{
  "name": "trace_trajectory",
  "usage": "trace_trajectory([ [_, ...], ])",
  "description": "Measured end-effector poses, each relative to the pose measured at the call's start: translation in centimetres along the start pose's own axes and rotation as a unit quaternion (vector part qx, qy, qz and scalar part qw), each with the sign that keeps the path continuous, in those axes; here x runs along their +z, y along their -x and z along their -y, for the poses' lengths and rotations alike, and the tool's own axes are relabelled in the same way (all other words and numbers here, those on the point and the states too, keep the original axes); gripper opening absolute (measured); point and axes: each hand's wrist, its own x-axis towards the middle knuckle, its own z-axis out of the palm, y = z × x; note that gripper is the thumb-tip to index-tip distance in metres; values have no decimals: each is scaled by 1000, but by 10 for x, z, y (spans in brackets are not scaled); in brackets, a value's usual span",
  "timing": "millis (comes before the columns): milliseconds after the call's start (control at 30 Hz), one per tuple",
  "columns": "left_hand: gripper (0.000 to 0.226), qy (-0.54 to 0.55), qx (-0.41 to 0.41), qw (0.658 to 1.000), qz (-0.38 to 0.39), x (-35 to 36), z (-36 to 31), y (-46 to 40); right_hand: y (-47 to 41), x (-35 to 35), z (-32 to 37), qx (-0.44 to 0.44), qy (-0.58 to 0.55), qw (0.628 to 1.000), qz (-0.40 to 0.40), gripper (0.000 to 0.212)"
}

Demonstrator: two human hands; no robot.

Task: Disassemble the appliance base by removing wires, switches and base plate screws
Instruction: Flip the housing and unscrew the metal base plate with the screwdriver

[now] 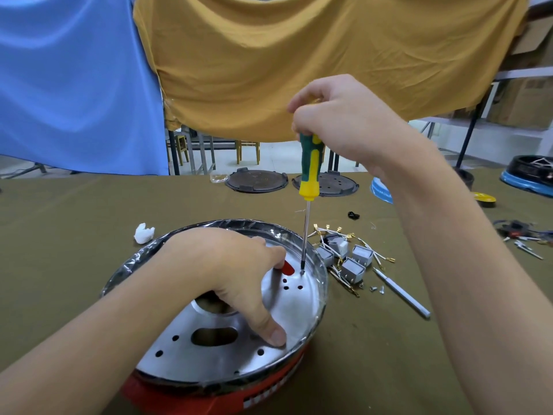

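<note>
**Wires and switches out, plate screws under way**

The appliance base point(215, 381), red-sided and wrapped in clear film, sits at the lower centre of the frame on the olive-green table point(74, 235). Its round metal base plate point(293, 313) faces up. The right hand point(344, 121), upper centre, is curled around the top of a green-and-yellow screwdriver point(310, 169), whose tip stands upright on a screw point(302, 272) near the plate's right edge. The left hand point(227, 274) presses down on the plate with fingers spread and thumb flat, steadying it.

Judging by what lies around, the earlier parts look done: a heap of small grey switches point(353, 265) with white wires point(380, 256) lies just right of the base, and two loose screws point(377, 289) rest beside it. Several holes in the plate are already empty. The screw under the tip remains; whether others remain under the left hand cannot be told.

A slim grey tool point(401, 293) lies right of the heap. Two dark round plates point(257, 181) sit at the table's far edge, and a white crumpled wad point(144, 232) lies left of the base. The heap sits close to the rim but does not block the screwdriver.
</note>
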Motion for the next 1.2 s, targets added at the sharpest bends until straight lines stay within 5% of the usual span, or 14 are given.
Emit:
trace_trajectory([
  [367,110,3,3,1000,4,-1,-1,1,0,3,-4,-30,25,999,6,9],
  [533,109,-1,1,1000,5,-1,-1,1,0,1,-2,17,4,1000,8,21],
  [700,110,1,1,1000,8,-3,-3,2,0,8,-5,-28,34,999,25,29],
  [1200,111,4,-2,1000,13,-2,-2,2,1,6,-4,-32,11,999,32,22],
])
